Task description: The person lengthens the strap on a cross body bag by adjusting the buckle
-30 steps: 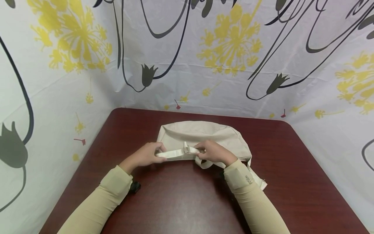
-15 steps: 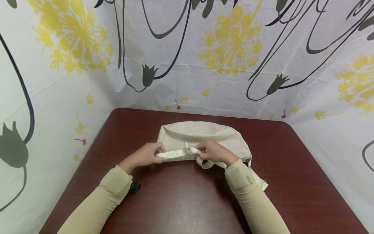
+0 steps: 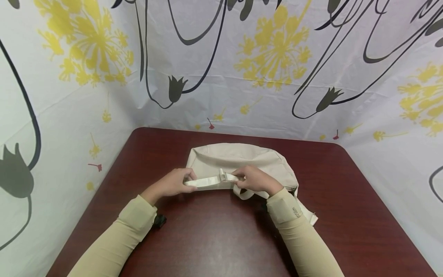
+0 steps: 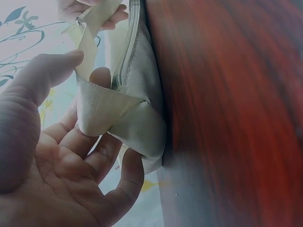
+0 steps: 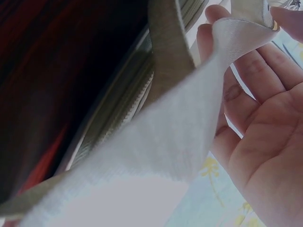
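Fingers of the left hand [image 3: 173, 182] hold the pale strap [image 3: 207, 182] near the left end of the bag [image 3: 242, 157]; in the left wrist view the band passes over the bent fingers while the thumb meets its edge. Fingers of the right hand [image 3: 254, 179] pinch the same strap farther along, just beside the buckle [image 3: 222, 176]. Between the two hands the strap runs nearly straight, across the front of the bag, with a short piece of webbing standing up at the buckle.

Cream and softly slumped, the bag lies on the dark red bench [image 3: 207, 238], toward its far side, with its curved edge away from the person. Below the right hand a loop [image 3: 245, 194] of webbing hangs in front of the bag, and a pale end piece [image 3: 308, 216] stretches out past the right cuff [image 3: 283, 207] onto the bench. A zip [image 4: 124, 56] follows the edge of the bag near the left hand.

Both arms wear tan sleeves [image 3: 107, 246]. Just beside the left cuff [image 3: 137, 215] sits a small black thing [image 3: 160, 221]. Behind the bench hangs a white cloth [image 3: 207, 113] printed with yellow flowers and dark stems.
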{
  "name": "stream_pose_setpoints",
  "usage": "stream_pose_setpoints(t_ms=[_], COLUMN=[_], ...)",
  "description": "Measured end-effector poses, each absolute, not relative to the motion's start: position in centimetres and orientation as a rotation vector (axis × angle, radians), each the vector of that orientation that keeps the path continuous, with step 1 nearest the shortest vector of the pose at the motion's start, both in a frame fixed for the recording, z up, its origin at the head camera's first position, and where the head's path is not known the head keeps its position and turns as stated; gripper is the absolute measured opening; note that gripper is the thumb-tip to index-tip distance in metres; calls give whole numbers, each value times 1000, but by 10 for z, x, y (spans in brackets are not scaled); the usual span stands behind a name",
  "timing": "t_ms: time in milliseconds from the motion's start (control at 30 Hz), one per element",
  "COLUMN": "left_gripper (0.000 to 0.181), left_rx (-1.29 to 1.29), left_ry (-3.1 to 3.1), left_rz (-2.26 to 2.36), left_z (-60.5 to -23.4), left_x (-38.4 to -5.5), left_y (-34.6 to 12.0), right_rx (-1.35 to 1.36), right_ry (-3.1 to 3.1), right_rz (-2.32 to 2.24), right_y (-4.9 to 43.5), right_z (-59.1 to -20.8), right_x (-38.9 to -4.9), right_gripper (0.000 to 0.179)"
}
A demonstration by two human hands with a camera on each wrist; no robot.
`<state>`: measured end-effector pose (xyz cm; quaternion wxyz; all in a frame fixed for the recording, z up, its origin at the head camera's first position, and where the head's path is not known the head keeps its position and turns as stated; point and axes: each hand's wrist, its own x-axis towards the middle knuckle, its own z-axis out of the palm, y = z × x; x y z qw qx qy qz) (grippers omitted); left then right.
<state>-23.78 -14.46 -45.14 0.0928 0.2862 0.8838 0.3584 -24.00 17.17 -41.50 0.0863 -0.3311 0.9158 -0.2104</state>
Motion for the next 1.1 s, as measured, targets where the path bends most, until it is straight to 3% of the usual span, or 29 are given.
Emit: stream_pose_setpoints(t_ms=[1100], left_gripper=[22], left_rx=[866], left_ry=[2598], left_rz=[1042], left_z=[-448], left_x=[-236], left_y=[-147], right_rx=[-1019], right_ry=[2722], right_rz=[-617], right_y=[178], right_z=[-416], right_x=[-244], right_gripper=[13])
